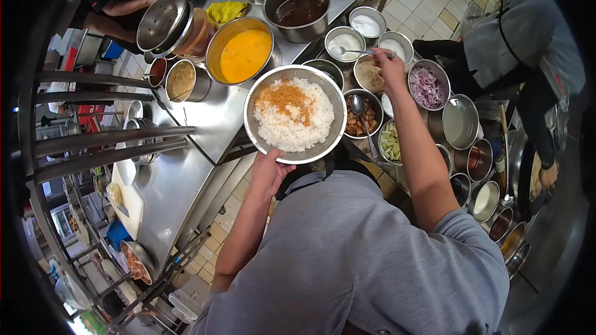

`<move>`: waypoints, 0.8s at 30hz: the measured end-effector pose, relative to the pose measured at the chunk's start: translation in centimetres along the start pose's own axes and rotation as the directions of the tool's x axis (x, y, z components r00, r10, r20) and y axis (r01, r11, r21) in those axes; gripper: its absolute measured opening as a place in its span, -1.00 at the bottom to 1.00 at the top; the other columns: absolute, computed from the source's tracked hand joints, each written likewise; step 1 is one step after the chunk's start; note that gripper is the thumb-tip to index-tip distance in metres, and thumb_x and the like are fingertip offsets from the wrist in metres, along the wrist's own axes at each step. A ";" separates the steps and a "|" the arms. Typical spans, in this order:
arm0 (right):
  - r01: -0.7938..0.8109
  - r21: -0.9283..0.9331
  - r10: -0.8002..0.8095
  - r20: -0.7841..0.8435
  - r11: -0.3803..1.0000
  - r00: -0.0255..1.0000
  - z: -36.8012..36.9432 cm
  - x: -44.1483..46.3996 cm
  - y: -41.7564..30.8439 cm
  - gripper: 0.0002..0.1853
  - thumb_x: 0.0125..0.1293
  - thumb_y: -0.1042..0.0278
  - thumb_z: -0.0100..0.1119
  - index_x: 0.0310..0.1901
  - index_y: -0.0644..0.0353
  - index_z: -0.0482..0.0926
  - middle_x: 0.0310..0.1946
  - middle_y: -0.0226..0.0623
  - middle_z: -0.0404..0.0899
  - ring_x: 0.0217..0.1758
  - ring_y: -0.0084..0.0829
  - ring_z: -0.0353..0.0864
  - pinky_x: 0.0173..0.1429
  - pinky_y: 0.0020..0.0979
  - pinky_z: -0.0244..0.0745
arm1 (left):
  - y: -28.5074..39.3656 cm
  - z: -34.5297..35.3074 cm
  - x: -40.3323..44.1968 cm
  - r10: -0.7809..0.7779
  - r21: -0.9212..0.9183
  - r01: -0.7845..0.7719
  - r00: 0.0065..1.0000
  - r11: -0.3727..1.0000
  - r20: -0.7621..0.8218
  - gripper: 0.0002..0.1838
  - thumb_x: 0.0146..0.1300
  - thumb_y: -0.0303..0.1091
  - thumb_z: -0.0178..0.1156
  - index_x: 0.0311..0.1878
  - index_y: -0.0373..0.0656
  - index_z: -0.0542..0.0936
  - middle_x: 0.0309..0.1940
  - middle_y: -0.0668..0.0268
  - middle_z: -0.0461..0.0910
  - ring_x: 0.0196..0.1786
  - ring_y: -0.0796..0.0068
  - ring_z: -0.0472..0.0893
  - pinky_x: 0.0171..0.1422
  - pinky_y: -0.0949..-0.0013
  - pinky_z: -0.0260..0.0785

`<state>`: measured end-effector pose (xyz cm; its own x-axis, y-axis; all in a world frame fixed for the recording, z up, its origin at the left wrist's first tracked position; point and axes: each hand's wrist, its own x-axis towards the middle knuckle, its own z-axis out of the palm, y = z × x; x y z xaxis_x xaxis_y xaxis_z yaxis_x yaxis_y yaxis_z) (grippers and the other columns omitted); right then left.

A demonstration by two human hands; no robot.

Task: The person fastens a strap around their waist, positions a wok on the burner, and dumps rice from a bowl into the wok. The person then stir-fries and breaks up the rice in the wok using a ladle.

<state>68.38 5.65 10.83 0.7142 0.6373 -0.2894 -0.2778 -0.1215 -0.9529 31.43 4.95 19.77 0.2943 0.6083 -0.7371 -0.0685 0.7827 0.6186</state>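
My left hand (270,175) grips the near rim of a metal bowl (339,125). White rice (302,133) fills the bowl, with orange-brown seasoning (280,98) on its upper left part. My right hand (390,69) is closed on the handle of a small spoon (360,51), whose tip is at a pot of white powder (345,43). Around that hand stand pots of pale brown paste (370,75), white powder (393,46) and chopped red onion (428,89). Nearer me, a larger spoon (358,107) rests in a pot of browned pieces (360,125) beside chopped green pieces (390,141).
A pot of yellow liquid (245,56) and a pot of dark liquid (302,11) stand beyond the bowl. One person's hands (149,1) are at the upper left; another person (518,43) works at the right by a pan. Metal bars (112,142) cross the left side.
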 end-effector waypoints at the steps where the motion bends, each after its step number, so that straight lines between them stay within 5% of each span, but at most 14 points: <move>1: -0.065 0.032 0.066 -0.025 0.997 0.998 -0.4 -0.3 -0.6 -0.81 0.38 0.36 0.12 -0.08 0.23 0.63 -0.29 -0.30 0.70 -0.29 -0.54 0.64 -0.23 -0.52 0.48 | 0.0 0.2 0.2 0.000 -0.006 0.000 1.000 1.000 -0.007 -0.58 0.25 -0.49 -0.04 0.18 -0.41 0.32 -0.11 0.02 0.59 -0.33 0.29 0.65 -0.41 0.34 0.56; 3: -0.098 -0.010 0.098 0.009 0.995 0.995 -1.2 -1.1 -1.7 -0.81 0.38 0.31 0.13 -0.07 0.16 0.63 -0.28 -0.35 0.70 -0.29 -0.62 0.58 -0.27 -0.56 0.39 | -0.1 0.5 0.7 -0.019 -0.007 0.019 1.000 1.000 -0.015 -0.60 0.26 -0.49 -0.04 0.16 -0.40 0.34 -0.11 0.04 0.60 -0.31 0.30 0.65 -0.36 0.34 0.56; 9: -0.118 0.245 0.075 0.179 0.962 0.981 -2.7 -6.0 -6.0 -0.82 0.40 0.26 0.16 -0.07 0.11 0.62 -0.21 -0.37 0.68 -0.27 -0.67 0.56 -0.27 -0.60 0.33 | 0.0 1.2 1.6 -0.002 0.021 0.003 1.000 1.000 -0.012 -0.60 0.24 -0.49 0.00 0.14 -0.41 0.34 -0.12 0.05 0.59 -0.30 0.32 0.64 -0.35 0.32 0.57; 17: 0.123 -0.032 -0.123 0.005 0.992 0.992 -5.9 -3.2 -5.6 -0.79 0.42 0.29 0.13 -0.06 0.20 0.62 -0.23 -0.34 0.68 -0.20 -0.63 0.60 -0.23 -0.60 0.43 | -0.4 1.0 2.2 -0.012 0.008 0.012 1.000 1.000 0.001 -0.54 0.16 -0.51 0.00 0.17 -0.38 0.33 -0.09 0.04 0.57 -0.28 0.24 0.65 -0.37 0.30 0.57; 21: 0.454 -0.342 -0.514 -0.108 0.823 0.851 -6.6 2.4 -4.5 -0.80 0.35 0.31 0.18 -0.17 0.25 0.70 -0.35 -0.29 0.72 -0.31 -0.53 0.65 -0.15 -0.49 0.51 | -0.6 1.1 1.4 0.015 -0.047 -0.015 1.000 0.999 0.012 -0.49 0.13 -0.51 -0.02 0.21 -0.38 0.31 -0.08 0.01 0.57 -0.29 0.20 0.65 -0.41 0.26 0.57; 24: 0.398 -0.433 -0.491 -0.123 0.808 0.863 -5.0 4.4 -4.9 -0.81 0.33 0.34 0.18 -0.19 0.25 0.70 -0.33 -0.26 0.73 -0.24 -0.50 0.70 -0.10 -0.51 0.52 | -0.9 0.4 1.0 -0.004 -0.021 0.005 0.999 1.000 0.051 -0.51 0.13 -0.52 -0.03 0.18 -0.43 0.31 -0.11 -0.02 0.58 -0.34 0.20 0.65 -0.44 0.27 0.57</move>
<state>76.10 5.28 13.73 0.8315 0.5155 0.2069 0.3382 -0.1744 -0.9248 32.17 4.85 18.61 0.3423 0.5976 -0.7251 -0.0867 0.7885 0.6089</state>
